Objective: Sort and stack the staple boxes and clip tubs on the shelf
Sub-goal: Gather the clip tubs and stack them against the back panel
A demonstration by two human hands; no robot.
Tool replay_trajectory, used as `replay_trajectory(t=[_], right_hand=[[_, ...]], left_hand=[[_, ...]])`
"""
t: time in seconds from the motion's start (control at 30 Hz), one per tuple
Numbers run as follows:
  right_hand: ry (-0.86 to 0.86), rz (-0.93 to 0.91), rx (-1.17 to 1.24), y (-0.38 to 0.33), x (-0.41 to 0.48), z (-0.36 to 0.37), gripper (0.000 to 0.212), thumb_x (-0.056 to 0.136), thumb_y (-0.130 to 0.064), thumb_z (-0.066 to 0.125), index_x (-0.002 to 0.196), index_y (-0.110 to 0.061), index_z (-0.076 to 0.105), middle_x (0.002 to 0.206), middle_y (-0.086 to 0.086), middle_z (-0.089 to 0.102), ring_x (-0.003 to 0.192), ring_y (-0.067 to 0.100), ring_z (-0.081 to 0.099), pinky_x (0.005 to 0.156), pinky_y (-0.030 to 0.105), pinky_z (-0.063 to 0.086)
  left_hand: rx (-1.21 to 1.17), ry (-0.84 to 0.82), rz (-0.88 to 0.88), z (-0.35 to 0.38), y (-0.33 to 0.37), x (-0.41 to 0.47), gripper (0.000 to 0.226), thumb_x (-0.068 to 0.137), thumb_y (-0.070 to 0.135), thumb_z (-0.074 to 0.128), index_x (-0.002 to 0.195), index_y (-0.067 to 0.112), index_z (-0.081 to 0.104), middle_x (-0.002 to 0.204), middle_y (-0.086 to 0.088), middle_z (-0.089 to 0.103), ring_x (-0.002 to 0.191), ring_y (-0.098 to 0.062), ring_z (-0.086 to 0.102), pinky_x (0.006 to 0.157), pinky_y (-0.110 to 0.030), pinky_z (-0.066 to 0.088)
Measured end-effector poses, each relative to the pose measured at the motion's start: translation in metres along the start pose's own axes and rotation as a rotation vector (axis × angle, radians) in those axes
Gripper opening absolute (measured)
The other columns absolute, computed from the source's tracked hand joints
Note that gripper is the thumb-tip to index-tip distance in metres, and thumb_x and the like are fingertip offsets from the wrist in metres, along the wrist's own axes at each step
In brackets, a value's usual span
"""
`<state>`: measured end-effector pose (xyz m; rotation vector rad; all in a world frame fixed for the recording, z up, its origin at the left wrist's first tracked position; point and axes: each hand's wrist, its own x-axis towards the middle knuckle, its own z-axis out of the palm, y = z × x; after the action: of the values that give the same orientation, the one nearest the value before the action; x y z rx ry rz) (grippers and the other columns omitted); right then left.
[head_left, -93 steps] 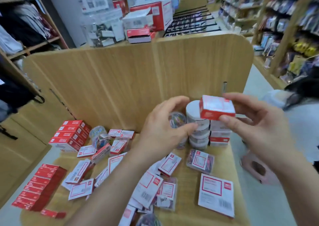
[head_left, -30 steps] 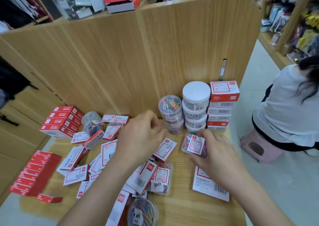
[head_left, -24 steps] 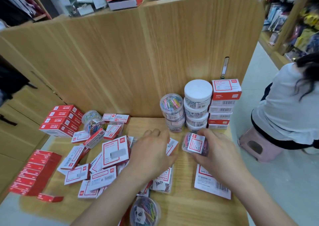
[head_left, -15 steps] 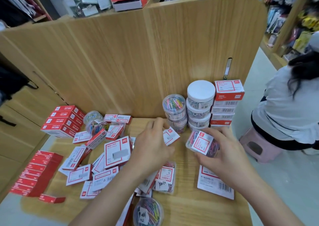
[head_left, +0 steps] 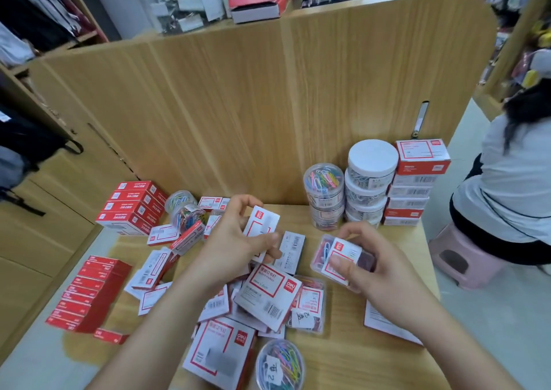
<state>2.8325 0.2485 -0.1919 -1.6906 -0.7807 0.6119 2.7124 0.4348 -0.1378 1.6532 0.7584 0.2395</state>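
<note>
My left hand (head_left: 235, 240) pinches a small white-and-red staple box (head_left: 262, 225) lifted above the pile. My right hand (head_left: 369, 266) holds a clear flat clip box (head_left: 340, 257) with a red-and-white label, raised off the shelf. At the back right stand a stack of clear clip tubs (head_left: 323, 195), a stack of white-lidded tubs (head_left: 371, 178) and a stack of red-and-white boxes (head_left: 417, 181). Loose staple boxes (head_left: 268, 294) lie jumbled in the middle of the wooden shelf (head_left: 343, 357).
Red box stacks stand at the back left (head_left: 131, 207) and front left (head_left: 86, 294). A round clip tub (head_left: 280, 365) lies at the front edge. A wooden panel (head_left: 268, 97) backs the shelf. A person (head_left: 507, 187) sits on a pink stool (head_left: 459, 261) to the right.
My right hand lifted the clear clip box off the shelf and drew it toward me. My left hand picked a small staple box out of the pile and raised it.
</note>
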Motion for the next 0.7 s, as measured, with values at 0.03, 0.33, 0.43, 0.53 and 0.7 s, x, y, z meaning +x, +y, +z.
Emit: replay_trajectory(t=[0.03,0.33,0.43,0.53,0.7], right_hand=[[0.015,0.025,0.091,-0.003,0.001,0.002,0.018,0.087,-0.019,0.067,0.097,-0.031,0.058,0.084,-0.005,0.067,0.063,0.006,0.057,0.057,0.025,0.046],[-0.023,0.155,0.402,-0.018,0.002,0.015,0.044,0.075,0.008,0.072,0.11,-0.016,0.058,0.099,0.02,0.068,0.079,0.022,0.065,0.063,0.027,0.055],[-0.079,0.122,0.39,-0.022,0.004,0.026,0.059,0.063,0.006,0.081,0.11,-0.021,0.058,0.093,0.016,0.068,0.08,0.02,0.063,0.07,0.034,0.056],[-0.082,0.093,0.332,-0.024,0.007,0.042,0.059,0.065,0.009,0.08,0.111,-0.02,0.057,0.094,0.007,0.068,0.084,0.016,0.062,0.073,0.031,0.054],[0.02,0.122,0.293,-0.036,0.013,0.073,0.048,0.065,-0.013,0.084,0.107,-0.023,0.061,0.091,0.002,0.072,0.082,0.012,0.066,0.073,0.029,0.054]], left_hand=[[-0.033,0.001,0.002,-0.002,0.0,0.0,0.041,0.085,-0.003,0.066,0.112,0.017,0.042,0.087,-0.023,0.065,0.063,-0.027,0.065,0.061,-0.038,0.052],[0.574,-0.109,0.159,-0.042,-0.025,-0.004,0.014,0.098,0.029,0.05,0.096,0.039,0.059,0.096,0.018,0.064,0.087,-0.001,0.059,0.075,-0.03,0.045],[0.588,-0.075,0.178,-0.06,-0.04,-0.007,0.017,0.093,0.021,0.058,0.092,0.037,0.062,0.089,0.012,0.064,0.079,0.003,0.055,0.071,-0.027,0.041],[0.676,-0.003,0.203,-0.07,-0.058,-0.007,0.016,0.086,0.028,0.068,0.087,0.042,0.061,0.077,0.003,0.062,0.062,-0.006,0.05,0.066,-0.032,0.045],[0.708,0.046,0.358,-0.082,-0.076,-0.006,0.019,0.082,0.032,0.072,0.092,0.042,0.06,0.094,0.022,0.056,0.091,0.006,0.051,0.072,-0.009,0.036]])
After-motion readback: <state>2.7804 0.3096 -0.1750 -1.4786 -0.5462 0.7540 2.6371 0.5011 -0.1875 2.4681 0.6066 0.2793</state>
